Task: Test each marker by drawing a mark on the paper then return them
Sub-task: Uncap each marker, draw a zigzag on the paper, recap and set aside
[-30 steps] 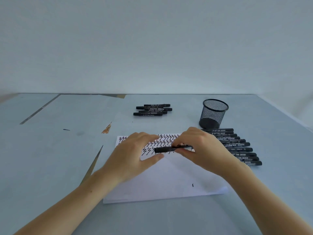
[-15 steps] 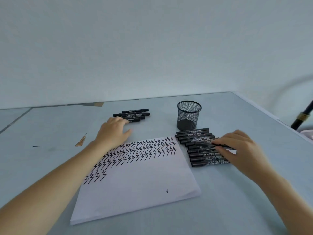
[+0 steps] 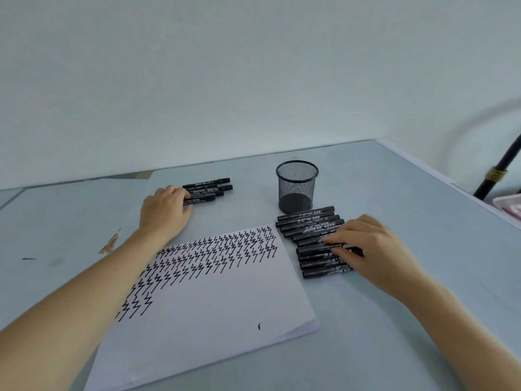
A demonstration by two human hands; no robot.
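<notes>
Left hand point(image 3: 165, 211) reaches to small marker pile point(image 3: 210, 189) near table's point(image 3: 423, 320) far edge, curled fingers on nearest marker. Right hand point(image 3: 372, 246) pinches one marker point(image 3: 313, 249) in long row point(image 3: 310, 224) beside paper's point(image 3: 211, 320) right edge. Mesh cup point(image 3: 296, 186) just behind row.

One camera sits on my head. It looks forward and down at the tabletop point(image 3: 394, 348) from close by, so my two arms reach in from the bottom, and the wall fills the top.
</notes>
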